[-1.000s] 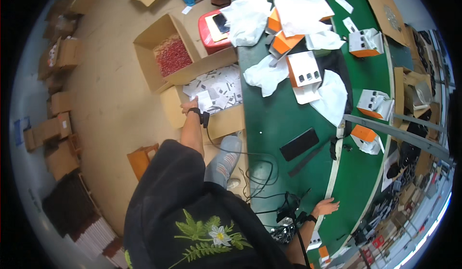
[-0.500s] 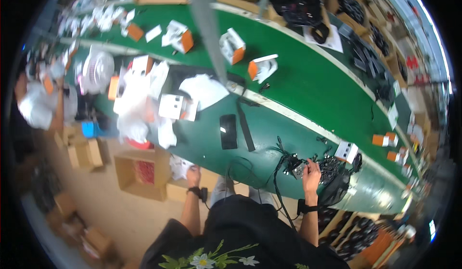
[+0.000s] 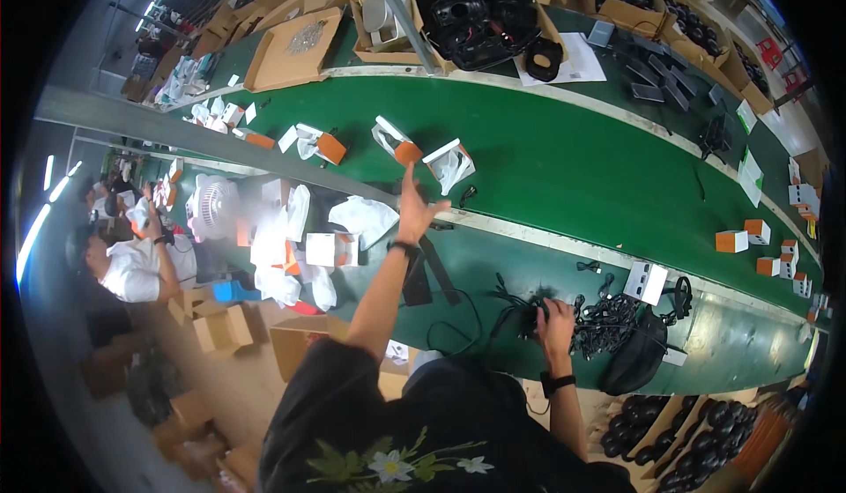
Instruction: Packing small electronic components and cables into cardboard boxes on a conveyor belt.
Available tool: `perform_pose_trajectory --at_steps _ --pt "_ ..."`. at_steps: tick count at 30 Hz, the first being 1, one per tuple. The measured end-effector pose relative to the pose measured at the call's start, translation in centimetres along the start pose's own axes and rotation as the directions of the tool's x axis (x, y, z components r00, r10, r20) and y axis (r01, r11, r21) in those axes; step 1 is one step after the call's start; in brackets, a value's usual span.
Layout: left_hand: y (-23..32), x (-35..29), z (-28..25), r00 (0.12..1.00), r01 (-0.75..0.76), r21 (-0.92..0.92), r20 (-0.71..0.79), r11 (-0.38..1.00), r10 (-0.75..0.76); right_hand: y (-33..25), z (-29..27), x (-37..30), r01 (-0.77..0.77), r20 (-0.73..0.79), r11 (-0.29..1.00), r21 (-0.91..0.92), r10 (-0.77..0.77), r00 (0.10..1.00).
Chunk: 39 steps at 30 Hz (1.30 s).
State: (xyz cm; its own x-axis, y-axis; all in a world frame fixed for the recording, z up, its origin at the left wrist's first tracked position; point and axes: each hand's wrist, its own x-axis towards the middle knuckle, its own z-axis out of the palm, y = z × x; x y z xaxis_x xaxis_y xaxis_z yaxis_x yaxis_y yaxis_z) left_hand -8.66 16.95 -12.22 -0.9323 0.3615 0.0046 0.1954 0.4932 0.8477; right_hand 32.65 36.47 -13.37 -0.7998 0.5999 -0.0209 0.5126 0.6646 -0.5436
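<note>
Green belt carries an open box by the fingertips of the left hand, spread and empty, while the right hand curls over black cables, its grip unclear.

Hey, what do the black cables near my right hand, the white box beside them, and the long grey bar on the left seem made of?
Black cables: likely smooth rubber or plastic sheathing; they bend in loose loops. White box: probably matte printed cardboard; flat panels, crisp edges. Grey bar: perhaps dull painted metal; rigid-looking, though plastic isn't ruled out.
</note>
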Motion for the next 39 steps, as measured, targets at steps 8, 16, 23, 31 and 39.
perform_pose_trajectory --at_steps 8,16,23,31,39 --pt "-0.8 7.9 6.1 0.988 0.021 -0.035 -0.152 0.999 -0.026 -5.8 4.8 13.2 0.302 0.014 0.918 0.258 -0.316 0.949" --pt "-0.1 8.4 7.0 0.993 -0.082 -0.266 -0.108 0.96 0.055 -10.1 12.7 27.5 0.663 0.268 0.741 -0.106 -0.621 0.737" --pt "-2.4 7.1 7.2 0.99 0.004 -0.491 -0.119 0.871 -0.072 -12.8 10.5 25.0 0.549 -0.03 0.829 0.108 -0.549 0.835" --pt "-3.1 5.8 8.4 0.992 0.124 -0.637 0.101 0.761 -0.078 -16.8 8.3 30.4 0.565 -0.124 0.825 0.007 -0.56 0.819" --pt "-1.9 6.6 5.9 0.89 0.333 -0.663 0.456 0.67 0.009 -15.0 9.8 30.7 0.568 -0.05 0.802 -0.186 -0.585 0.809"
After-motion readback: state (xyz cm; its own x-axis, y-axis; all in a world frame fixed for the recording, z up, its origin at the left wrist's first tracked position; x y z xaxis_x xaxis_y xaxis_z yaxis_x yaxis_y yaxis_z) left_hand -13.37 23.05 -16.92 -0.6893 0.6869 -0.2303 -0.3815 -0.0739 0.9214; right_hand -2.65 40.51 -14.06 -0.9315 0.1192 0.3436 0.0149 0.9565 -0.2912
